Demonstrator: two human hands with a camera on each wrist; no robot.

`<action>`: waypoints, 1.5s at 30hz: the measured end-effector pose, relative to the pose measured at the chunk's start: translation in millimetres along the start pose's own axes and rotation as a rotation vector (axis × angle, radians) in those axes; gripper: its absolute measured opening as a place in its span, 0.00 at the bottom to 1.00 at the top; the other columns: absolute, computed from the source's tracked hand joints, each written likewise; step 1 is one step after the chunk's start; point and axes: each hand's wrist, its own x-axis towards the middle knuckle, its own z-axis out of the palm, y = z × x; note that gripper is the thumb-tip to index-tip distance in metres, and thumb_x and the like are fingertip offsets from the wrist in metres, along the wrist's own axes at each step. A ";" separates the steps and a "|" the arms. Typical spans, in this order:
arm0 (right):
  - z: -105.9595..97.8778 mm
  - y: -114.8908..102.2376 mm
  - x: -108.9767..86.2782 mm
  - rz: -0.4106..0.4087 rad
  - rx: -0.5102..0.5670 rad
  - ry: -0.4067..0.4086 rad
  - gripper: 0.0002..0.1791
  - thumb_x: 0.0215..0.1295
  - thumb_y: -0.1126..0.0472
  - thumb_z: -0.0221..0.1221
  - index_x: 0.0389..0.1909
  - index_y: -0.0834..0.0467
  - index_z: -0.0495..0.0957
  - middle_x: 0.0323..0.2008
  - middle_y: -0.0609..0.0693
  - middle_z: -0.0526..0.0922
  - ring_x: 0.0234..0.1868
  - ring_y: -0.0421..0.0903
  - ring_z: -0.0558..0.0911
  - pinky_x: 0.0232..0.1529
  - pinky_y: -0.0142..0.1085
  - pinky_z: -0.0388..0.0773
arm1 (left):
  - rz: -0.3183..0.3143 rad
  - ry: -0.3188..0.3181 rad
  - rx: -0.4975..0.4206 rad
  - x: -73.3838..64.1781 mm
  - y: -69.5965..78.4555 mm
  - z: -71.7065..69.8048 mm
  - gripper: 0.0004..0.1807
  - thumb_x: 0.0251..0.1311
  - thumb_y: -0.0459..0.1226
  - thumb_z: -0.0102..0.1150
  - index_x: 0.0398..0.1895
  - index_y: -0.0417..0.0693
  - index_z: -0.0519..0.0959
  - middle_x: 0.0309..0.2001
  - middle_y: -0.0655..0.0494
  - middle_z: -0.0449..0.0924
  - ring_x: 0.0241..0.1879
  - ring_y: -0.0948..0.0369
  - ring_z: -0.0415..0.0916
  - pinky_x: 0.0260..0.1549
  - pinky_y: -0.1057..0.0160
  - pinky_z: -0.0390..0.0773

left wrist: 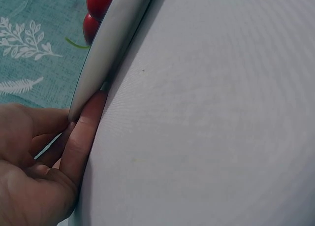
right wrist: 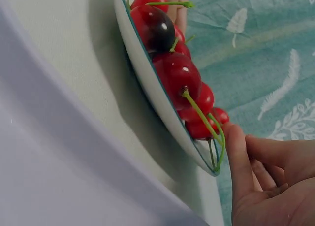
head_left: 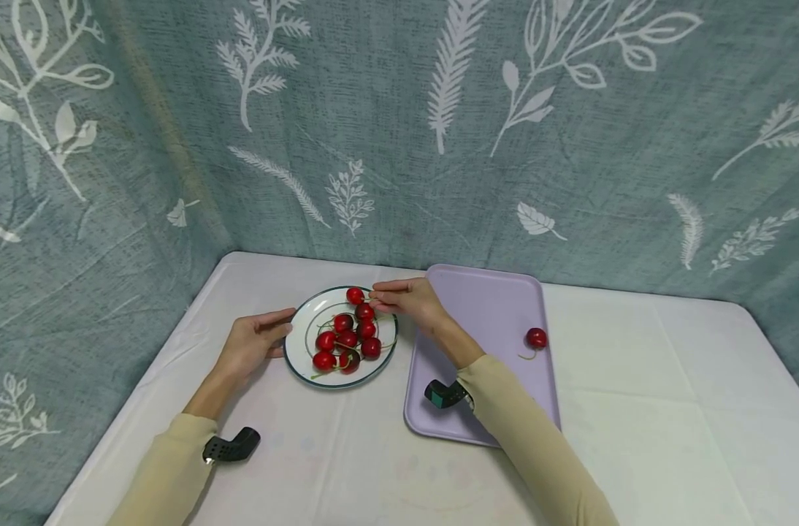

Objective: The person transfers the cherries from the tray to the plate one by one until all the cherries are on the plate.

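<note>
A white plate with a dark blue-green rim holds several red cherries with green stems. At its left edge my left hand grips the rim; in the left wrist view, fingers of that hand reach under the plate. My right hand is at the plate's upper right. Its thumb and fingertips pinch the short stem of the topmost cherry. In the right wrist view those fingertips meet close beside a cherry, and the pinched stem itself is mostly hidden.
A lilac tray lies right of the plate, under my right forearm. One cherry with its stem rests near the tray's right edge. A white cloth covers the table, and a blue-green leaf-patterned curtain hangs behind it.
</note>
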 end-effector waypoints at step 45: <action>-158.1 -21.1 -129.8 0.169 -0.551 0.094 0.22 0.71 0.57 0.57 0.37 0.77 0.79 0.21 0.49 0.83 0.23 0.40 0.83 0.31 0.34 0.86 | 0.017 -0.021 0.002 1.1 -8.5 -6.6 0.23 0.72 0.33 0.50 0.68 0.36 0.68 0.66 0.35 0.67 0.36 0.75 0.77 0.35 0.71 0.84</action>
